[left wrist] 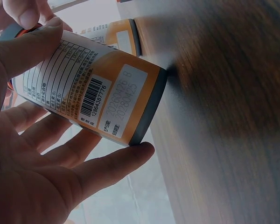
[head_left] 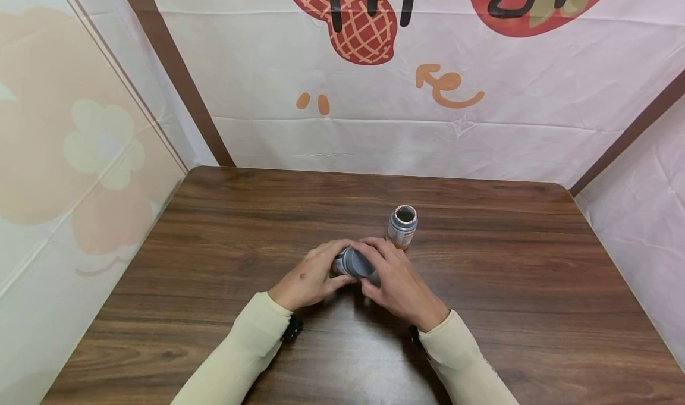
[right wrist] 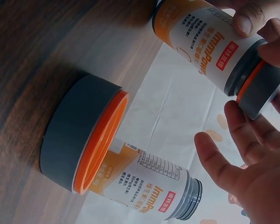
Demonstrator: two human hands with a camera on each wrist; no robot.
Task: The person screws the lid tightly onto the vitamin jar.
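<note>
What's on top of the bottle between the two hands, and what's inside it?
On top of the bottle is a dark lid, orange along its lower edge, held by the right hand. The lid covers the opening, so any contents cannot be seen.

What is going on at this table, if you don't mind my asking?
A person's left hand holds a tilted bottle while the right hand grips its cap. The cap sits at the bottle's mouth; whether it is turning, I can't tell. Just beyond the hands, a second bottle stands uncapped on the table, and a loose cap lies there too, orange side up.
</note>
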